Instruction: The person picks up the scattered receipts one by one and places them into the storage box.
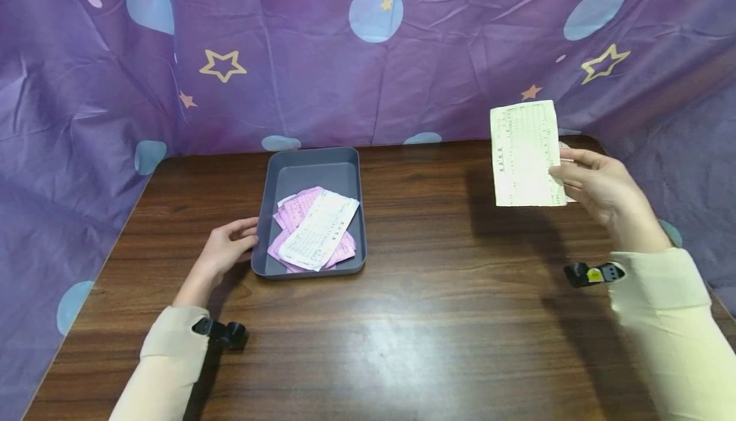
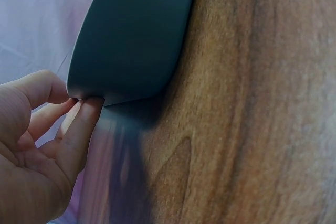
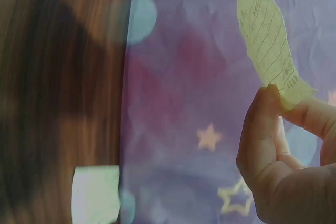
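My left hand (image 1: 227, 248) is at the left side of a grey tray (image 1: 361, 242), its thumb and fingertips touching the outer wall. In the left wrist view those fingertips (image 2: 93, 106) meet the dark side of the tray (image 2: 131, 40). Inside the tray lie several pink slips (image 1: 345, 248) with a white printed slip (image 1: 319, 229) on top. At the right, my right hand (image 1: 612, 191) holds up a printed paper slip (image 1: 526, 153) above the table, pinched by its right edge. The right wrist view shows this slip (image 3: 268, 35) between thumb and fingers.
A brown wooden table (image 1: 414, 319) spans the view. Behind it hangs a purple curtain (image 1: 310, 89) with stars and dots. A pale paper (image 3: 95, 195) lies near the table's edge in the right wrist view, mostly hidden by the held slip in the head view.
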Demonstrator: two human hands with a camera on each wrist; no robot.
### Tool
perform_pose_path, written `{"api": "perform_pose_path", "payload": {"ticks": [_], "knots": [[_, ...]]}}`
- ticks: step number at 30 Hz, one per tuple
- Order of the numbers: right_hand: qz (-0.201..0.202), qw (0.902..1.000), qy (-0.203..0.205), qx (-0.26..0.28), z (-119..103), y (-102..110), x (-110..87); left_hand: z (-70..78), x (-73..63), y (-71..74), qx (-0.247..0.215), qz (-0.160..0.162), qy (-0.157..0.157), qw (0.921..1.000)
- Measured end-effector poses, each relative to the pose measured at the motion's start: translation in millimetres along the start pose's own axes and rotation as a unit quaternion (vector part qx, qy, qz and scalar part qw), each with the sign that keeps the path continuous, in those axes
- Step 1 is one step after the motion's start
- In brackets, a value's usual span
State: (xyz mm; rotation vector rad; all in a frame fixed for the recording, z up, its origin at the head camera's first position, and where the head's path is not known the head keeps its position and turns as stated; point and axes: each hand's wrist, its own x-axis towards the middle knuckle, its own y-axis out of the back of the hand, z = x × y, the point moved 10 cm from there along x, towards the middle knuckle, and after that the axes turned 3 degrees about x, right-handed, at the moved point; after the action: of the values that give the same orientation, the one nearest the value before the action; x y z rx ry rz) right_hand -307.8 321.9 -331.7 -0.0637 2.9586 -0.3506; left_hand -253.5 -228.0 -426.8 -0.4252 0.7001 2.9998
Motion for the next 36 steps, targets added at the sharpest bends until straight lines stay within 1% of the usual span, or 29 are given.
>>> {"api": "perform_pose_path", "payload": {"ticks": [2, 5, 7, 12, 15, 19, 22, 25, 31, 36], "knots": [[-0.007, 1.0, 0.005, -0.003, 1, -15, 2.9, 0.6, -0.2, -0.1, -0.002, 0.0, -0.001, 1.0], [-0.013, 0.9995, 0.004, -0.03, 3, -37, 6.1, 1.2, -0.1, -0.6, -0.004, -0.002, -0.002, 1.0], [-0.023, 0.999, 0.005, -0.037, 6, -53, 7.9, 1.7, -0.2, -1.0, -0.007, -0.003, -0.003, 1.0], [-0.039, 0.9977, -0.005, -0.056, 16, -95, 9.5, 1.8, -0.1, -0.6, -0.013, -0.004, -0.008, 0.9999], [-0.04, 0.9953, -0.011, -0.087, 24, -119, 10.0, 0.7, 0.8, 0.0, -0.013, -0.003, -0.009, 0.9999], [-0.044, 0.9891, -0.017, -0.139, 35, -149, 11.7, -0.3, 1.8, 0.2, -0.009, -0.006, -0.011, 0.9999], [-0.049, 0.9859, -0.024, -0.158, 45, -168, 13.8, -0.5, 2.1, 0.6, -0.005, -0.008, -0.013, 0.9999], [-0.056, 0.9855, -0.029, -0.158, 57, -186, 16.9, -0.8, 2.1, 1.2, -0.004, -0.008, -0.012, 0.9999], [-0.072, 0.9884, -0.045, -0.126, 84, -219, 18.6, -1.9, 1.2, 2.2, -0.006, -0.005, -0.006, 0.9999], [-0.076, 0.9896, -0.049, -0.112, 101, -238, 19.7, -0.9, 0.6, 2.8, -0.011, -0.004, -0.011, 0.9999]]}}
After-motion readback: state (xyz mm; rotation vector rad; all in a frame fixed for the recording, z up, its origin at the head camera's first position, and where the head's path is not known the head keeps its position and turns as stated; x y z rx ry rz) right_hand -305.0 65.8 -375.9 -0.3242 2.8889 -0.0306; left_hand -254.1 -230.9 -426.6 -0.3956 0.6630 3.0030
